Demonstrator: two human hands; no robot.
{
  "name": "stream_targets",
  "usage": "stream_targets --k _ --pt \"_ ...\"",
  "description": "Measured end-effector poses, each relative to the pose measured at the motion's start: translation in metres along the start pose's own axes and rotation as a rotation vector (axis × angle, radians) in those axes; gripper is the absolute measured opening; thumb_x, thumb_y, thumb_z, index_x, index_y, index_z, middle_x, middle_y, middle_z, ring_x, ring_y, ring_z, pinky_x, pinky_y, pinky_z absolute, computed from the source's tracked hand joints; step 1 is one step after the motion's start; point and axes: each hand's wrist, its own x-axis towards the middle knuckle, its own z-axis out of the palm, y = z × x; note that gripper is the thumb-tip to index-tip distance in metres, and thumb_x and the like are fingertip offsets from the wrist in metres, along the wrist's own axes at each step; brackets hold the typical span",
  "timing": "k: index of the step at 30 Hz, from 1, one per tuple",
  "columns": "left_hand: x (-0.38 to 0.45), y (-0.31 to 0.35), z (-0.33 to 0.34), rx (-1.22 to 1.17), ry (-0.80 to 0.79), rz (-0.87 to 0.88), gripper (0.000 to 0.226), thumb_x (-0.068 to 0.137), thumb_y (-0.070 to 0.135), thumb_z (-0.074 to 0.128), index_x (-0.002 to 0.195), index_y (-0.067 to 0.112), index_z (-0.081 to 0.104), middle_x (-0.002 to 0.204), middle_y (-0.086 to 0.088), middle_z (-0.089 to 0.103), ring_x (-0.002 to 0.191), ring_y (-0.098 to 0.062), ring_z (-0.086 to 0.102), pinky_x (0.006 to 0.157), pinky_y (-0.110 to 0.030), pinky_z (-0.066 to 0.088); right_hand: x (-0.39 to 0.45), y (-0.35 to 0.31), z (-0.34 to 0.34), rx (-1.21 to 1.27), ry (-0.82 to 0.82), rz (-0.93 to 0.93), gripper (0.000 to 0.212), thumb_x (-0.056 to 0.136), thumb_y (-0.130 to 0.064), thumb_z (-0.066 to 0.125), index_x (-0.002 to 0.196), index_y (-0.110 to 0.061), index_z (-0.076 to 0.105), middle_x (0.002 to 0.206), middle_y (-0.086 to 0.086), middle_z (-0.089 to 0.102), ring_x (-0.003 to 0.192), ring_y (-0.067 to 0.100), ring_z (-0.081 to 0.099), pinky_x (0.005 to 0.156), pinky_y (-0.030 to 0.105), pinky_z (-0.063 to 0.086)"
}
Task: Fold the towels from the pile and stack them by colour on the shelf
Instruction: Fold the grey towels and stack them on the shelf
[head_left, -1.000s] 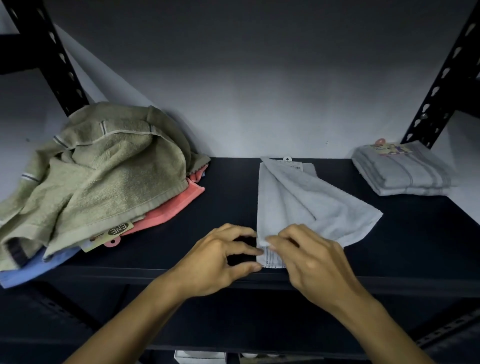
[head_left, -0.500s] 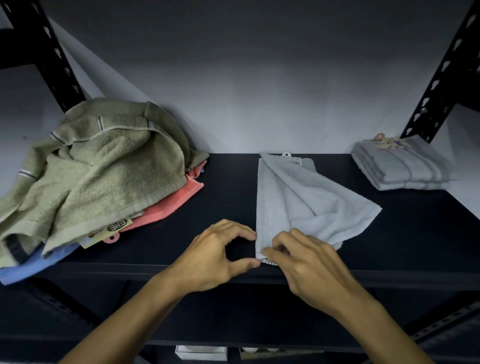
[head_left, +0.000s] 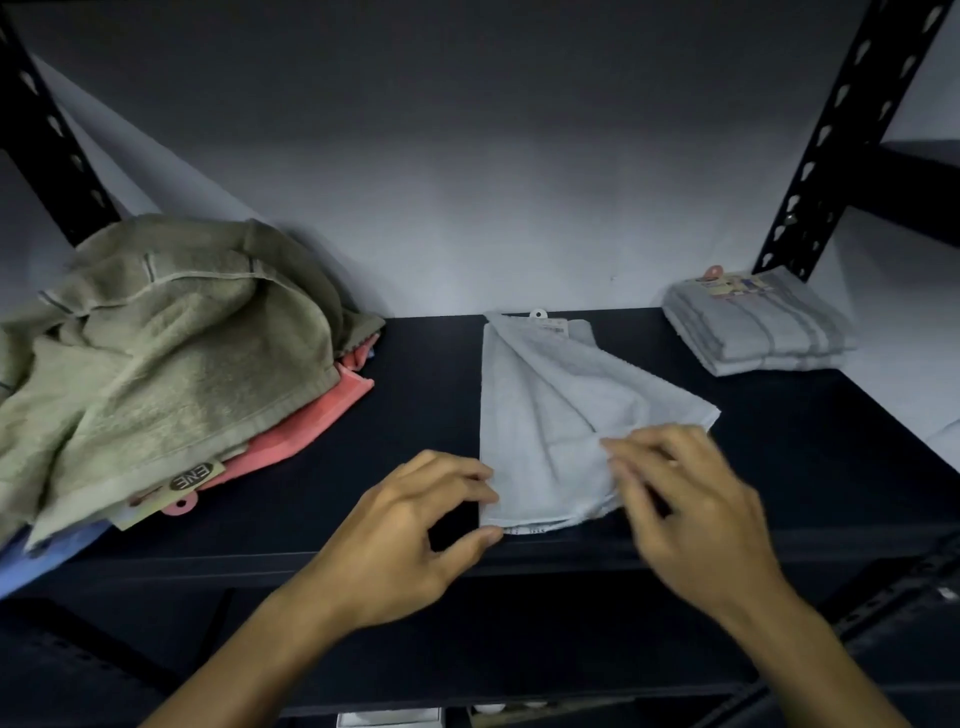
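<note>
Head view, towel: a pale grey towel (head_left: 540, 415) lies part-folded at the middle of the black shelf (head_left: 426, 395), its near hem at the front edge, a white hang tag (head_left: 538, 314) showing at its far end.
Head view, fold: one flap lies slantwise across the towel, its corner pointing right.
Head view, left hand: the left hand (head_left: 410, 540) sits at the towel's near left corner, thumb and forefinger curved and touching the left edge; whether they actually pinch the cloth cannot be told.
Head view, right hand: the right hand (head_left: 691, 509), blurred, rests over the towel's near right part, fingers bent on the slanted flap; its grip cannot be made out.
Head view, hands together: the two hands stand apart, with the towel's near hem between them.
Head view, pile: at the left of the shelf a loose heap, an olive towel (head_left: 156, 364) on top, a coral towel (head_left: 311, 431) under it and a blue towel (head_left: 47, 561) at the bottom, well apart from the hands.
Head view, label: a card label (head_left: 189, 478) with a pink hanger pokes from the heap's near side.
Head view, stack: folded grey towels (head_left: 763, 332) sit at the far right of the shelf, beside a perforated black upright (head_left: 831, 145).
Head view, backdrop: a grey wall (head_left: 467, 182) closes the back.
</note>
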Motion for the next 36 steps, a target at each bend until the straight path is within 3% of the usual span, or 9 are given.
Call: stream_targets --k 3,5,8,13,21,24,30,33,36 --pt "0.003 0.010 0.006 0.088 0.051 0.074 0.030 0.092 0.045 0.062 0.110 0.022 0.071 0.121 0.013 0.062 0.114 -0.002 0.056 0.091 -0.029 0.051 0.003 0.031 -0.015 -0.110 0.008 0.406 0.016 0.086 -0.009 0.068 0.100 -0.016 0.070 0.096 -0.005 0.057 0.086 0.016 0.055 0.054 0.032 0.048" --pt "0.006 0.014 0.010 0.146 0.045 0.120 0.028 0.092 0.043 0.062 0.107 0.022 0.072 0.117 0.013 0.064 0.109 -0.003 0.058 0.090 -0.027 0.051 0.002 0.044 -0.018 -0.151 -0.102 0.493 0.014 0.086 -0.012 0.068 0.099 -0.017 0.069 0.099 -0.004 0.055 0.083 0.017 0.057 0.058 0.031 0.046" --pt "0.007 0.015 0.016 0.210 0.026 0.174 0.021 0.092 0.038 0.063 0.102 0.022 0.074 0.107 0.014 0.067 0.100 -0.005 0.062 0.088 -0.029 0.051 -0.002 0.048 -0.018 -0.174 -0.193 0.424 0.013 0.085 -0.012 0.069 0.097 -0.018 0.069 0.100 -0.004 0.055 0.085 0.017 0.059 0.059 0.030 0.046" --pt "0.003 0.010 0.022 0.146 0.034 0.138 0.015 0.091 0.027 0.067 0.101 0.021 0.076 0.104 0.014 0.068 0.100 -0.004 0.063 0.080 -0.029 0.055 0.001 0.057 -0.012 -0.179 -0.177 0.225 0.010 0.081 -0.012 0.076 0.087 -0.016 0.069 0.092 -0.005 0.056 0.076 0.014 0.059 0.048 0.028 0.046" --pt "0.004 0.010 0.020 0.058 0.035 0.065 0.025 0.091 0.037 0.061 0.100 0.022 0.079 0.101 0.017 0.072 0.102 0.003 0.062 0.078 -0.025 0.057 0.009 0.063 -0.008 -0.265 -0.129 -0.143 0.008 0.087 -0.019 0.071 0.089 -0.012 0.068 0.085 -0.001 0.059 0.072 0.016 0.059 0.036 0.025 0.040" --pt "0.003 0.010 0.020 0.052 0.043 0.060 0.024 0.090 0.037 0.061 0.099 0.023 0.079 0.101 0.018 0.072 0.102 0.004 0.062 0.078 -0.025 0.057 0.012 0.068 -0.009 -0.263 -0.173 -0.229 0.004 0.085 -0.008 0.070 0.088 -0.011 0.067 0.085 0.000 0.058 0.070 0.016 0.058 0.034 0.026 0.039" --pt "0.001 0.011 0.021 0.037 0.053 0.055 0.028 0.090 0.040 0.059 0.100 0.023 0.079 0.102 0.018 0.072 0.103 0.004 0.062 0.081 -0.023 0.056 0.007 0.061 -0.015 -0.163 -0.176 -0.183 0.006 0.090 -0.013 0.065 0.095 -0.009 0.067 0.091 0.000 0.059 0.075 0.014 0.060 0.037 0.025 0.043" --pt "0.002 0.012 0.020 0.040 0.043 0.055 0.028 0.090 0.040 0.059 0.100 0.023 0.079 0.102 0.018 0.072 0.103 0.005 0.062 0.081 -0.022 0.056 0.012 0.063 -0.014 -0.206 -0.233 -0.174 0.014 0.085 -0.011 0.068 0.099 -0.012 0.068 0.098 0.000 0.057 0.079 0.014 0.056 0.039 0.020 0.034" --pt "0.002 0.011 0.020 0.046 0.037 0.056 0.028 0.090 0.041 0.060 0.101 0.024 0.079 0.102 0.019 0.072 0.104 0.006 0.061 0.081 -0.022 0.056 0.026 0.064 -0.020 -0.169 -0.246 -0.154 0.021 0.089 -0.013 0.047 0.094 -0.016 0.068 0.100 -0.007 0.060 0.088 0.014 0.053 0.044 0.019 0.032"
